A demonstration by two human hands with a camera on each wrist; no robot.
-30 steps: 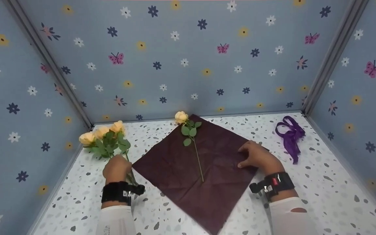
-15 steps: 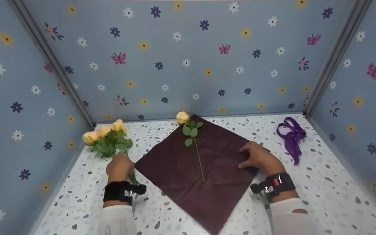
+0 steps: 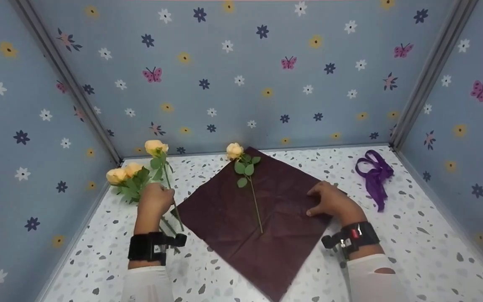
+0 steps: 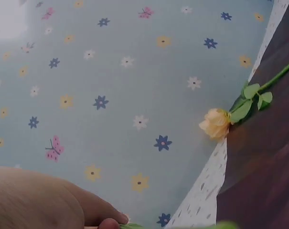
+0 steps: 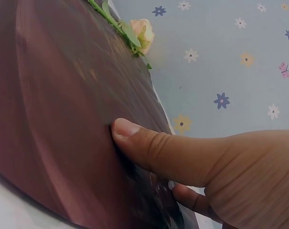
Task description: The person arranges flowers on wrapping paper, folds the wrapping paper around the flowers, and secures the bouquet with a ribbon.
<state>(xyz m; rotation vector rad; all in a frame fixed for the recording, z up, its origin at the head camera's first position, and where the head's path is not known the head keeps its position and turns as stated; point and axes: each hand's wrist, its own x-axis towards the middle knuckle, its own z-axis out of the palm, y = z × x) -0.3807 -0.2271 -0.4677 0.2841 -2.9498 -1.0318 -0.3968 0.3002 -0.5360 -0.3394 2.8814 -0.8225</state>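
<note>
My left hand (image 3: 154, 203) pinches the stem of a yellow rose (image 3: 156, 147), raised with its head toward the back wall and its lower stem over the sheet's left corner. Beside that hand lie two more yellow roses (image 3: 118, 176), their stems partly hidden under it. A dark maroon wrapping sheet (image 3: 220, 218) is spread diamond-wise in the middle, and a single yellow rose (image 3: 235, 151) lies along it, its head past the far edge. My right hand (image 3: 336, 203) rests on the sheet's right corner; its thumb (image 5: 144, 143) touches the surface, apart from the fingers.
A bunched purple ribbon (image 3: 376, 178) lies at the back right of the speckled white tabletop (image 3: 417, 251). Blue flower-patterned panels (image 3: 241, 96) wall the back and both sides.
My left hand has drawn one rose up and away from the other two, which stay at the left. My right hand has kept its place on the sheet.
</note>
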